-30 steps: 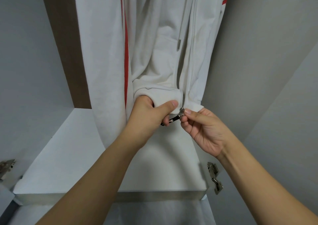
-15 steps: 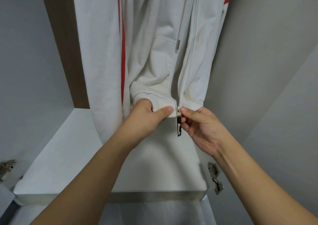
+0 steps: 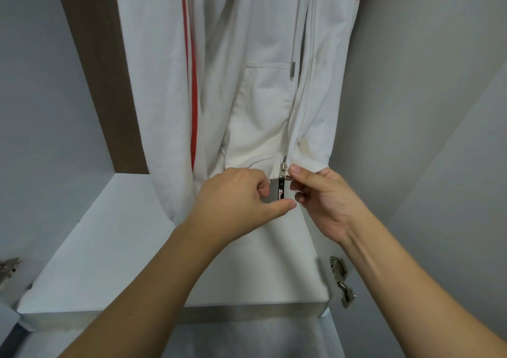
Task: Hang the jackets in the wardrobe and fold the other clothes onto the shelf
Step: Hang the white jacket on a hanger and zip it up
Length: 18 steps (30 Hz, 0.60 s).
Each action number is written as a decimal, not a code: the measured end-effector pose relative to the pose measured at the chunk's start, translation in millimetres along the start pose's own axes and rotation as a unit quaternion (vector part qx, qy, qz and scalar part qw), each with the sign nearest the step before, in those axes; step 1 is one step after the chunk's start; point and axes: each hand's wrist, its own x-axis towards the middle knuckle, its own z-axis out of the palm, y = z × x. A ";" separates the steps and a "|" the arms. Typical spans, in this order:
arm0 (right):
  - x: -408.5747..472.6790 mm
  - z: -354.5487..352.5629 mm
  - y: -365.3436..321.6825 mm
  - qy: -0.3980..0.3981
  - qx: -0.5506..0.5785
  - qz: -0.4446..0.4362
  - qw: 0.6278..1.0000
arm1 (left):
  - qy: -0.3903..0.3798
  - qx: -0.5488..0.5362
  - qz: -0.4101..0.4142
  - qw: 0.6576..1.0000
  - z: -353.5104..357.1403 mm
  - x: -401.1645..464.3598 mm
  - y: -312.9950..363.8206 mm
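Top of the white zip-front hooded jacket with red stripes [image 3: 260, 83] cut off by the upper edge, so hanger and rail out of sight. Lettering on the black zipper pull tab [image 3: 280, 191] too small to read. Red bars on the far sleeve near the upper right corner only partly in frame. Back edge of the white wardrobe shelf [image 3: 109, 248] hidden behind the hanging cloth. Lower end of the pull tab covered by the thumb of the left hand [image 3: 236, 201].

Hung inside the wardrobe, above the shelf and between the grey side walls, with a brown panel [image 3: 104, 83] behind on the left. Cloth off-white, slightly creased, a red stripe running down the near sleeve at left. Front pocket opening visible mid-body, with a drawstring ending in a metal tip [image 3: 293, 70] dangling just beside the zip line. Zip open along its length above; silver slider [image 3: 283, 169] sat at the very bottom, at the ribbed hem.

Left hand curled, thumb and forefinger pinching the bottom of the black pull tab. Right hand [image 3: 326, 201] curled too, thumb and forefinger gripping the hem just beside the slider on the right. Both hands close together, nearly touching around the tab.

Metal door hinge [image 3: 341, 281] fixed on the right wall below the shelf level; another hinge [image 3: 9, 268] partly cut off at the left edge.
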 end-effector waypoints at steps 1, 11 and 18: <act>0.1 -0.7 0.2 0.002 -0.005 0.004 1.000 | 0.007 -0.006 0.002 1.000 4.0 0.2 0.4; 4.2 -12.5 -0.2 0.008 -0.003 0.004 1.000 | 0.060 0.039 0.064 0.995 0.7 2.6 2.1; 8.0 -23.7 9.8 0.026 0.038 -0.004 0.999 | -0.105 0.041 0.134 0.985 -26.0 57.1 17.2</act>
